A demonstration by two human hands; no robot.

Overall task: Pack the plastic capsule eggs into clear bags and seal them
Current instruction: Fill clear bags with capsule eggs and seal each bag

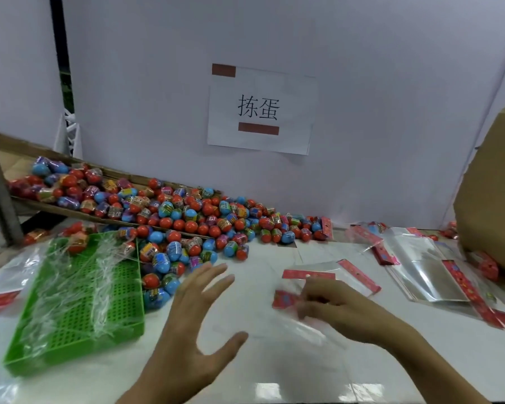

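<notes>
Both forearms are cut off at the lower edge. Left hand (199, 310): fingers spread straight, holding nothing, above the glossy white counter (274, 374). Right hand (336, 307): blurred, fingers curled on a thin clear bag (301, 290) with a red printed strip. Left, a green perforated plastic tray (79, 313) under crinkled film. Beyond, round red and blue capsule eggs (187, 223) spill from a cardboard chute (79, 212), its far end hidden.
</notes>
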